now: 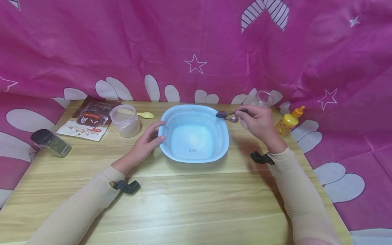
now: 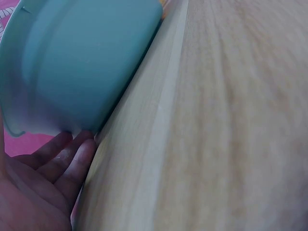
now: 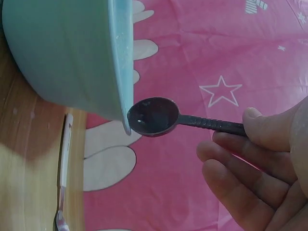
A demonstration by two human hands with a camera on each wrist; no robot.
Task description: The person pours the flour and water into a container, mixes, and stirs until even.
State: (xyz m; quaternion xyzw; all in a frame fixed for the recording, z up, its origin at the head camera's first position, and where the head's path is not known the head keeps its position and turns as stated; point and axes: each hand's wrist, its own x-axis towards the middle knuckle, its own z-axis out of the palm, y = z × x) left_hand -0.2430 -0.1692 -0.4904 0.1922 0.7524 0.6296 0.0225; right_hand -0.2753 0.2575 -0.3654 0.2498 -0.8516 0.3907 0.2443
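Observation:
A light blue plastic basin (image 1: pixel 196 157) stands on the table. My left hand (image 1: pixel 149 140) holds its left rim, thumb and forefinger over the edge; in the left wrist view the other fingers (image 2: pixel 77 166) touch the outer wall. At the basin's right rim my right hand (image 1: pixel 258 123) pinches the ridged handle of a black spoon (image 3: pixel 154 117) between thumb and fingers. The spoon's bowl is at the rim, seemingly touching it. Beneath it, a spoon with a metal bowl and pale handle (image 3: pixel 66 149) lies on the table. Whether the basin holds liquid I cannot tell.
Left of the basin are a yellow spoon (image 1: pixel 146 115), a clear jar of white contents (image 1: pixel 128 129), a brown-and-white packet (image 1: pixel 88 119) and a black-capped jar (image 1: pixel 52 143). Behind my right hand stands a clear container (image 1: pixel 264 98); a yellow bottle (image 1: pixel 287 123) is farther right. A pink curtain (image 1: pixel 171 44) hangs behind.

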